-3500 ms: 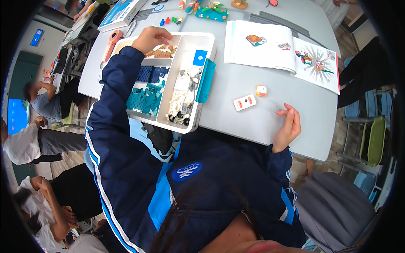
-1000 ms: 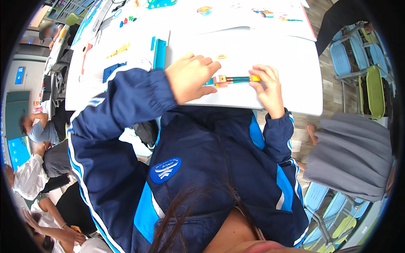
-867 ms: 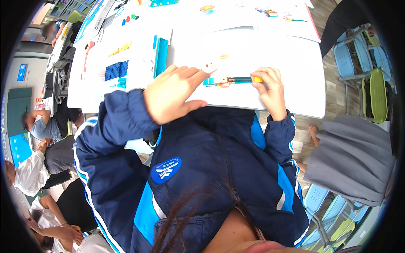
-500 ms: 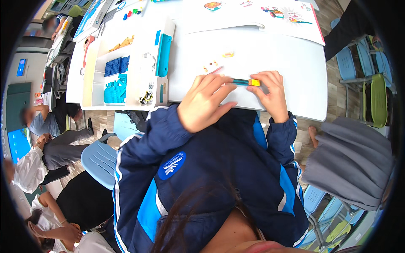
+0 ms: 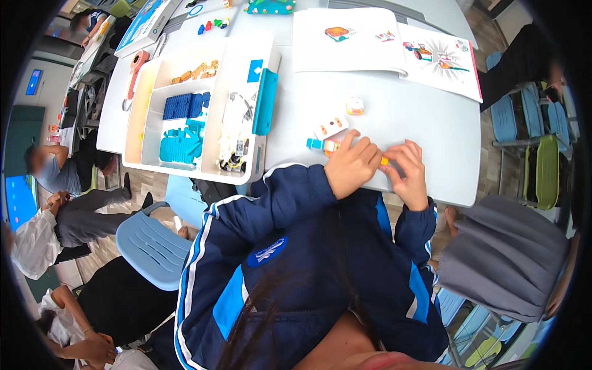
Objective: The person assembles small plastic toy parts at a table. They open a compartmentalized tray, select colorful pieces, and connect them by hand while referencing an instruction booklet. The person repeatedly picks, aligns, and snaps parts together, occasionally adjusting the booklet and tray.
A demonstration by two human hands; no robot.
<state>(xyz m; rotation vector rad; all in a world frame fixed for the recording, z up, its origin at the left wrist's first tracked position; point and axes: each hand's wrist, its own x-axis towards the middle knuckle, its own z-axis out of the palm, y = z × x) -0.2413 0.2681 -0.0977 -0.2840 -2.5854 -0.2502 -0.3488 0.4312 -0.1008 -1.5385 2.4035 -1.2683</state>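
Observation:
Close together over the table's near edge, both my hands are closed on a small brick build. A yellow toy brick point(image 5: 385, 161) shows between them, pinched by the thumb and fingers of my right hand point(image 5: 407, 171). My left hand point(image 5: 353, 165) curls over the other part of the build and hides most of it. Beside the left knuckles lie a teal brick piece point(image 5: 314, 143) and an orange-pink piece point(image 5: 331, 147), partly covered. Just beyond sit a white plate with orange dots point(image 5: 331, 127) and a small white-and-orange brick piece point(image 5: 354, 106).
Left of my hands stands a white sorting tray point(image 5: 265, 92) with blue, teal and tan bricks. An open picture booklet point(image 5: 351, 58) lies at the far side. A pink tool point(image 5: 137, 65) and several small coloured pieces point(image 5: 213, 26) are farther left. Other people sit nearby.
My left hand has moved in over the dark beam seen earlier and now covers it, close to the right hand. The view has shifted, showing more of the table's far side.

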